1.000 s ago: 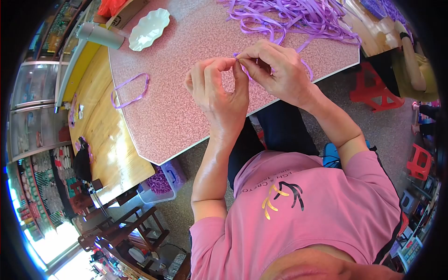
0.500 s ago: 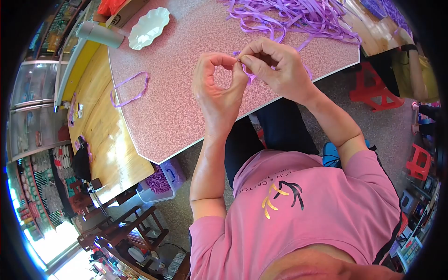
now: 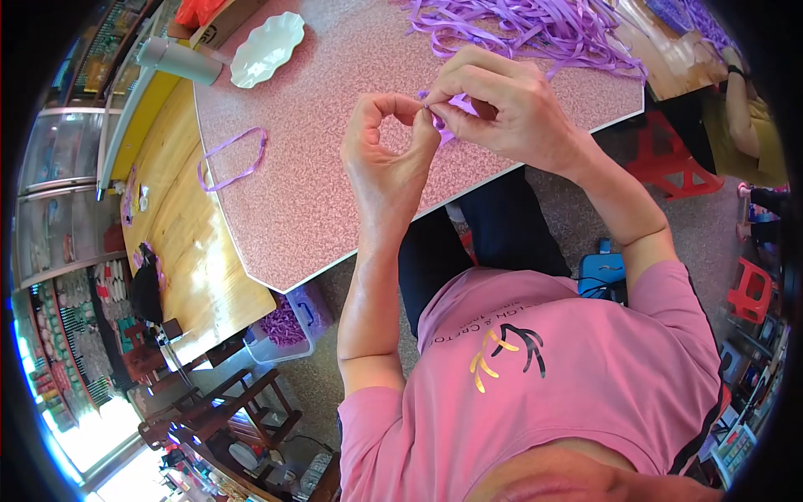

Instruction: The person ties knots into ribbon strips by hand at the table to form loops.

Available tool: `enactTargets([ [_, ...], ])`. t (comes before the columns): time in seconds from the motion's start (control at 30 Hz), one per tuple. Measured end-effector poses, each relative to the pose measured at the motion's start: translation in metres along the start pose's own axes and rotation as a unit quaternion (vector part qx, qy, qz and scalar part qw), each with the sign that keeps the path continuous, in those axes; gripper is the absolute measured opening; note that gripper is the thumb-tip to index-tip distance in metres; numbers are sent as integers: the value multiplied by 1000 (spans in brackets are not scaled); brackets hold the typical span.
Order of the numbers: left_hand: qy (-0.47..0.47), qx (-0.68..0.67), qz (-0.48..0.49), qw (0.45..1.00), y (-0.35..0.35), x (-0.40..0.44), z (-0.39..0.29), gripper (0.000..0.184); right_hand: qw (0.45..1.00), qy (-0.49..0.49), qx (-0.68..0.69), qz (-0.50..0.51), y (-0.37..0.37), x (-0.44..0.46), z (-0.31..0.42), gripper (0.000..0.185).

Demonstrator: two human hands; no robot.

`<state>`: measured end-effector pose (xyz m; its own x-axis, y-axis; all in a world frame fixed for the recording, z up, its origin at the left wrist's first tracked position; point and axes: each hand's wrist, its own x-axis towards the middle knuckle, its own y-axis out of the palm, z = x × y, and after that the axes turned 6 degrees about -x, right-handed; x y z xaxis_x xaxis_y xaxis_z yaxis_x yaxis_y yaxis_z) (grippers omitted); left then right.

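Note:
Over the table's near side, my left hand [image 3: 389, 159] pinches with thumb and index finger, the two making a ring. Its fingertips meet those of my right hand [image 3: 514, 105], which is also closed in a pinch. Between them is a purple ribbon [image 3: 447, 130], with a tiny dark piece at the fingertips too small to name. Part of the ribbon is hidden behind my right fingers. A single purple ribbon loop [image 3: 201, 174] lies at the table's left edge. Beyond my right hand spreads a heap of purple ribbons [image 3: 535, 33].
The speckled pink table [image 3: 293, 209] carries a white scalloped dish [image 3: 268, 50] and a grey cylindrical bottle [image 3: 180, 60]. Below its left side stands a clear bin [image 3: 288, 330] of purple pieces. A red stool [image 3: 669, 159] and another person's arm [image 3: 740, 117] are at right.
My right hand has shifted slightly right and up, with its elbow further out. My left hand has barely moved. The other person's arm at right has moved toward the purple pile.

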<state>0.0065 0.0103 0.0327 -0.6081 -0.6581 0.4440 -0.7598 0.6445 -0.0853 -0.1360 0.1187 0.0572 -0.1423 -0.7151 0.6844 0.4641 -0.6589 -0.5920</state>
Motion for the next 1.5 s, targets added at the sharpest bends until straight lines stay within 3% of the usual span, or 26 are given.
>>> enactTargets([
  [0.2,72,104,-7,992,2,0,0,16,995,-60,-73,23,-4,6,-3,15],
  [0.27,62,91,-8,994,2,0,1,15,987,-101,-125,23,-6,8,-6,16],
  [0.4,14,35,-9,999,1,-1,3,14,988,-92,-114,38,-5,7,-8,17],
  [0.6,27,56,-8,998,2,-2,2,14,992,-89,-81,43,-2,3,-13,17],
  [0.83,2,13,-14,1000,5,-3,5,14,999,-8,33,30,7,2,-10,14],
  [1.0,-86,-105,-21,990,7,-5,7,12,991,80,100,28,12,-3,-10,11],
  [1.13,-79,-127,-34,988,10,-5,8,12,986,111,125,8,11,-4,-8,10],
  [1.2,-13,-59,-25,998,9,-7,11,14,987,108,115,3,10,-5,-9,11],
  [1.27,-13,-50,-22,998,8,-8,9,14,997,27,62,-27,9,-3,-10,14],
  [1.5,12,-16,-19,1000,7,-3,4,10,993,-98,7,-61,10,1,-16,21],
])
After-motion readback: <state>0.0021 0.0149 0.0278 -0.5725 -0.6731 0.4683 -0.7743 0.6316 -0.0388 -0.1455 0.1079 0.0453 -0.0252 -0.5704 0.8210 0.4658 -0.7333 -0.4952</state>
